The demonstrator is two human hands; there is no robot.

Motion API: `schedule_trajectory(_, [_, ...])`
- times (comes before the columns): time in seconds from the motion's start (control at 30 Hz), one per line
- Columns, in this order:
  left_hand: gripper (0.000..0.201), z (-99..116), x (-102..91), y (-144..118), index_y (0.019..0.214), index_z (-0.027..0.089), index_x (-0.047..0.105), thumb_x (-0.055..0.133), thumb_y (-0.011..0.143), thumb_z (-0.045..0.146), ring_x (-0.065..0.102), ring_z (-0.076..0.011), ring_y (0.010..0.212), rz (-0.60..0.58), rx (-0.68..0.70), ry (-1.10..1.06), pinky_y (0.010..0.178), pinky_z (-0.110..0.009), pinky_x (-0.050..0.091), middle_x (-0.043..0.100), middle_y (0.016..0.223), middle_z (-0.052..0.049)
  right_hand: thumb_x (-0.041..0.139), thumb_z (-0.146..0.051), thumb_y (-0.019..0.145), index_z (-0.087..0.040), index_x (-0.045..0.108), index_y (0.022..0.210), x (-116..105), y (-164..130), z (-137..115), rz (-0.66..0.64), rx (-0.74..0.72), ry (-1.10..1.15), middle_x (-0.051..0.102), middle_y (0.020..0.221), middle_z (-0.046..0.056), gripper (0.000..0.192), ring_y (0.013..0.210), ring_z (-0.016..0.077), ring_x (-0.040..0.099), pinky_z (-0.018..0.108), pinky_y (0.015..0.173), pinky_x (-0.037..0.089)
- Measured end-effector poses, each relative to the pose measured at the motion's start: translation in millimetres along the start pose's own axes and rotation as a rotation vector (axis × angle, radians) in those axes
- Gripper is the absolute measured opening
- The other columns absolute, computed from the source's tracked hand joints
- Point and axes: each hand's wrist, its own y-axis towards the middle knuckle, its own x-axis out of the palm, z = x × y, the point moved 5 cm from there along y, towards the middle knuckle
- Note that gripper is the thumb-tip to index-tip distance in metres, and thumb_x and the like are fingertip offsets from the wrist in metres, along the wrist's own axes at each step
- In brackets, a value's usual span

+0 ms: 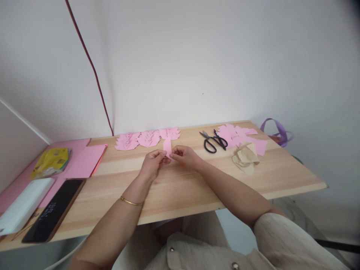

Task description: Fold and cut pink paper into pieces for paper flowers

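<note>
Wooden tabletop (180, 187), item in hand: we are pinching a pink paper strip (168, 147) between the closed fingertips of left hand (152, 165) and right hand (184, 155), just before the pink cutouts (147, 138), keeping edges aligned and grip light.

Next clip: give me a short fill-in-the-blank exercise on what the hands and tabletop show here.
1. Both hands, the left hand and the right hand, pinch a strip of paper coloured ____.
2. The black scissors lie ____ on the wooden table, touched by neither hand.
3. A thin gold bracelet circles the ____ wrist.
4. The crumpled beige paper lies on the ____ side of the scissors.

Missing words: pink; open; left; right
</note>
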Motion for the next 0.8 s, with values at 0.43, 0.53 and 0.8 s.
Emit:
schedule_trajectory(0.43, [0.024,6.6,1.3,-1.8,0.063,0.014,0.064,0.074,0.063,0.035,0.054,-0.0100,0.055,-0.001,0.104,0.214,0.060,-0.023,0.044,0.062,0.059,-0.001,0.063,-0.044,0.071,-0.017,0.051,0.070,2.6,-1.1,-1.2,-0.064,-0.025,0.135,0.044,0.060,-0.005,0.029,0.054,0.0073,0.036,0.022,0.051,0.028])
schedule_trajectory(0.53, [0.024,5.1,2.6,-1.9,0.068,0.014,0.066,0.072,0.065,0.037,0.054,-0.0095,0.056,-0.037,0.094,0.193,0.061,-0.023,0.043,0.063,0.062,-0.001,0.064,-0.044,0.070,-0.017,0.050,0.069,1.7,-0.8,-0.9,-0.045,-0.030,0.147,0.043,0.059,-0.005,0.031,0.054,0.0072,0.036,0.022,0.051,0.028])
schedule_trajectory(0.8, [0.028,-0.4,5.6,-2.9,0.060,0.014,0.059,0.076,0.061,0.036,0.051,-0.0086,0.055,-0.112,0.013,0.243,0.056,-0.021,0.038,0.058,0.058,0.001,0.065,-0.042,0.071,-0.017,0.050,0.070,1.9,0.6,5.5,-0.027,-0.028,0.212,0.047,0.061,-0.005,0.029,0.055,0.0074,0.039,0.022,0.053,0.030])
